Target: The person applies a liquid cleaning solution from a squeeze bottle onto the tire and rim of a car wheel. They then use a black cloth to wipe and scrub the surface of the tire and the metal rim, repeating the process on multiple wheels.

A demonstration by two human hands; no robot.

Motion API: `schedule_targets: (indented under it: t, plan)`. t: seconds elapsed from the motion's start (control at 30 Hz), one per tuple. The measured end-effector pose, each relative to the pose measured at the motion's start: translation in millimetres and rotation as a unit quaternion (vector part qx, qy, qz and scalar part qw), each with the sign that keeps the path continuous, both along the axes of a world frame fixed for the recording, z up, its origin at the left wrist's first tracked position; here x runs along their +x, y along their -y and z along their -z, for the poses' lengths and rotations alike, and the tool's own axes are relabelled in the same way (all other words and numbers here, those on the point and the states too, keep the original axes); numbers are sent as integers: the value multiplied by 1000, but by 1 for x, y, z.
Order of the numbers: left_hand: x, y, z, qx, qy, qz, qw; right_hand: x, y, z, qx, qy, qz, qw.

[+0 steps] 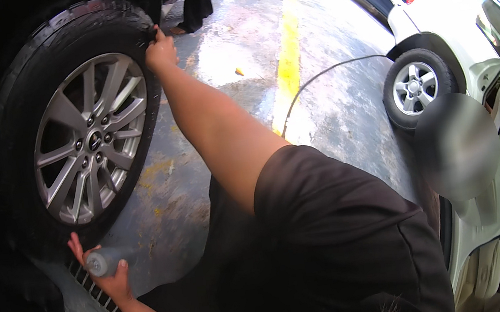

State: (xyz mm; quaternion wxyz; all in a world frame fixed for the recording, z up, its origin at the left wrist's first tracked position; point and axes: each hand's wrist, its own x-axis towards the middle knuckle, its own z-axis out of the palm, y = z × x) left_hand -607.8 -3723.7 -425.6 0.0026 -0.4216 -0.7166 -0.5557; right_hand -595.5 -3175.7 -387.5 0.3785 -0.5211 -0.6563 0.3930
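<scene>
At the lower left, my left hand (112, 281) holds a translucent greyish bottle (102, 262), tilted with its round end facing up toward the view. Its thumb lies along one side while some fingers stretch out past the other. My right arm reaches up to the black tyre (8, 143) of a car wheel. There my right hand (162, 55) is closed at the tyre's upper right edge, its index finger pointing up; whatever it grips is hidden. Shiny, wet-looking patches show on the tread. Inside the tyre sits a silver multi-spoke alloy rim (55, 112).
A floor grate (106, 301) runs below the tyre. Across the worn floor (231, 57) go a yellow line (289, 43) and a dark hose (324, 72). A white car (464, 8) with open doors stands at right. Near the top, another person's dark-clothed leg (197, 5) shows.
</scene>
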Motion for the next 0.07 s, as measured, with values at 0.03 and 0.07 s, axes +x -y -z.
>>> schedule_targets:
  t: [0.03, 0.07]
  plan:
    - [-1, -4, 3, 14, 17, -14, 1000, 19, -36, 16, -60, 1, -54, 997]
    - [-9, 2, 8, 30, 6, -26, 999, 24, -43, 15, -58, 3, -51, 997]
